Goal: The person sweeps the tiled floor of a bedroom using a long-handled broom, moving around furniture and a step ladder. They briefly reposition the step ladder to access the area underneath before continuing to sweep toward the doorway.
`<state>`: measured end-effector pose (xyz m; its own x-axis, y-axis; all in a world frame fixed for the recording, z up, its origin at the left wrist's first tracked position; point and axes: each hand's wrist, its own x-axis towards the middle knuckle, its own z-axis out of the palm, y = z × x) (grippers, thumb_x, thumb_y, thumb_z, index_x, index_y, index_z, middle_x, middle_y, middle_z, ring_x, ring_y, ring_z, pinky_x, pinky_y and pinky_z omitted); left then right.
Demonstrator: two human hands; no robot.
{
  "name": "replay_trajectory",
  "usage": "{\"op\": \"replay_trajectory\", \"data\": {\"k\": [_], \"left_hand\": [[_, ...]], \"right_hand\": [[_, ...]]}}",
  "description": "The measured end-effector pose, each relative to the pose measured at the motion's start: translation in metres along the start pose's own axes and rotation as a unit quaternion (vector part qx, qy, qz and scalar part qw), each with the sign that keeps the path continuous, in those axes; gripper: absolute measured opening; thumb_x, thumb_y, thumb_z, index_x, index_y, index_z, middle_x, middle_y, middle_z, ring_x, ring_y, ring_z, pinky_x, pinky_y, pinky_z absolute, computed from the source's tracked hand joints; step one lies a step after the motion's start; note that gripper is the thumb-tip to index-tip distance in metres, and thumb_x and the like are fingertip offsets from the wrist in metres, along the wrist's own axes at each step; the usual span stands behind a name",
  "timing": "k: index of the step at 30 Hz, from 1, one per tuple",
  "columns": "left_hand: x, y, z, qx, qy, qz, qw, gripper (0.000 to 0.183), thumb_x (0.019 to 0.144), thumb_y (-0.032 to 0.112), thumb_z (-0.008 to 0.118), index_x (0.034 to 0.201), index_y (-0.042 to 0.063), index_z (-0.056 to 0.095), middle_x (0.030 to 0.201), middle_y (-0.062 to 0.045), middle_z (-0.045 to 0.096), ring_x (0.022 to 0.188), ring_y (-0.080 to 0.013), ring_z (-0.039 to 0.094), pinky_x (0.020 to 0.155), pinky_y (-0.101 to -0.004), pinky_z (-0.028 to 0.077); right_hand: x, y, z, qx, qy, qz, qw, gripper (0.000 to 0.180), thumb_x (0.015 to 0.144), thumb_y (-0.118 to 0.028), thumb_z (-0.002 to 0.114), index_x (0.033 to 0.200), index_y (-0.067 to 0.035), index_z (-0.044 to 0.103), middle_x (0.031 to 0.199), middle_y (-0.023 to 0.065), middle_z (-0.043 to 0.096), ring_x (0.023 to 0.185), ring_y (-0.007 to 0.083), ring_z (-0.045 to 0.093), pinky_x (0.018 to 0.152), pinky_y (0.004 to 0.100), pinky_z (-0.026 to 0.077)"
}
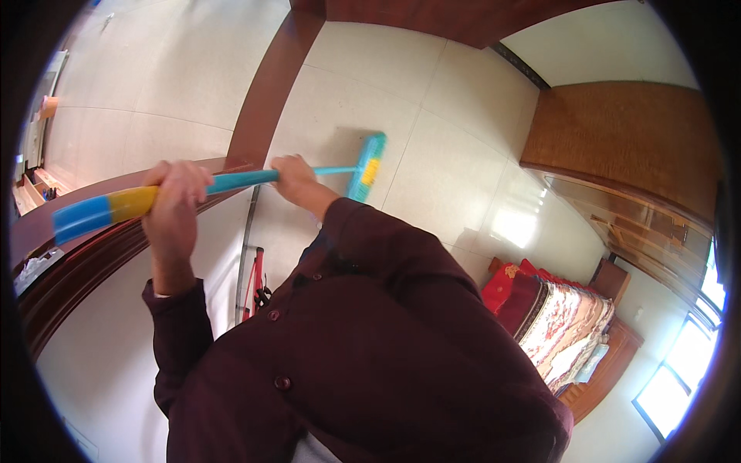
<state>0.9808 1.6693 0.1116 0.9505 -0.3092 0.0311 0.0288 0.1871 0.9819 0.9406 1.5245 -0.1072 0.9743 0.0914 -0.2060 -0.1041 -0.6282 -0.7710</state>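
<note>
Both my hands grip the teal handle (pixel 240 180) of a push broom. My left hand (pixel 173 202) is wrapped around it near the top, just below its yellow and blue end grip (pixel 87 219). Lower down, my right hand (pixel 295 179) holds the shaft close to a door frame. The broom head (pixel 367 168), teal with a yellow middle, rests on the pale tiled floor (pixel 417 150). Fine dark specks lie on the tiles near it. My fingers are slightly blurred.
A reddish-brown threshold strip (pixel 269 87) crosses the floor to the left. A wooden cabinet (pixel 619 144) stands at the right, with a bed (pixel 561 324) under patterned covers below it. Beside the white wall is a red metal-framed object (pixel 255 283).
</note>
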Motion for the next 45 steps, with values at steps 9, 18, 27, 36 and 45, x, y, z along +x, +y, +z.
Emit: {"op": "replay_trajectory", "data": {"k": [9,18,27,36,45], "left_hand": [[0.007,0.059,0.024,0.003,-0.022,0.105,0.994,0.028,0.089,0.008,0.046,0.063,0.011,0.036,0.053,0.001,0.036,0.050,-0.0121,0.035,0.056,-0.0301,0.035],[0.000,-0.008,0.076,0.031,-0.229,-0.025,0.973,0.015,0.083,0.002,0.056,0.070,0.008,0.051,0.072,-0.006,0.058,0.072,-0.0190,0.057,0.076,-0.0356,0.048],[-0.002,-0.057,0.108,0.066,-0.135,-0.180,0.972,0.015,0.090,0.008,0.056,0.076,0.003,0.056,0.094,-0.009,0.063,0.094,-0.0188,0.059,0.087,-0.0319,0.045],[0.039,0.043,0.112,0.123,-0.177,0.120,0.969,0.021,0.088,0.013,0.044,0.068,0.013,0.038,0.067,-0.004,0.042,0.056,-0.0172,0.038,0.061,-0.0345,0.038],[0.048,0.018,0.167,-0.020,-0.367,0.030,0.929,0.017,0.087,0.007,0.057,0.073,0.009,0.048,0.072,-0.004,0.054,0.063,-0.0193,0.051,0.073,-0.0379,0.046]], "right_hand": [[0.030,-0.066,-0.049,0.040,0.116,-0.093,0.988,0.019,0.081,-0.018,0.063,0.072,-0.006,0.052,0.078,0.0163,0.059,0.079,0.0378,0.054,0.074,0.0452,0.044],[-0.087,0.068,-0.124,-0.044,0.058,-0.058,0.996,0.019,0.074,-0.013,0.066,0.070,-0.006,0.048,0.070,0.0168,0.054,0.074,0.0389,0.053,0.070,0.0468,0.040],[-0.073,0.152,-0.107,-0.142,-0.011,0.005,0.990,0.010,0.071,-0.010,0.067,0.077,-0.007,0.058,0.074,0.0163,0.060,0.078,0.0375,0.058,0.072,0.0483,0.045],[0.034,-0.003,-0.128,0.059,0.077,-0.103,0.990,0.017,0.078,-0.015,0.064,0.069,-0.006,0.052,0.073,0.0147,0.059,0.081,0.0364,0.057,0.075,0.0444,0.045],[-0.114,0.084,-0.186,-0.020,0.203,-0.005,0.979,0.025,0.079,-0.017,0.066,0.070,-0.005,0.047,0.069,0.0152,0.054,0.073,0.0386,0.051,0.069,0.0477,0.040]]}}
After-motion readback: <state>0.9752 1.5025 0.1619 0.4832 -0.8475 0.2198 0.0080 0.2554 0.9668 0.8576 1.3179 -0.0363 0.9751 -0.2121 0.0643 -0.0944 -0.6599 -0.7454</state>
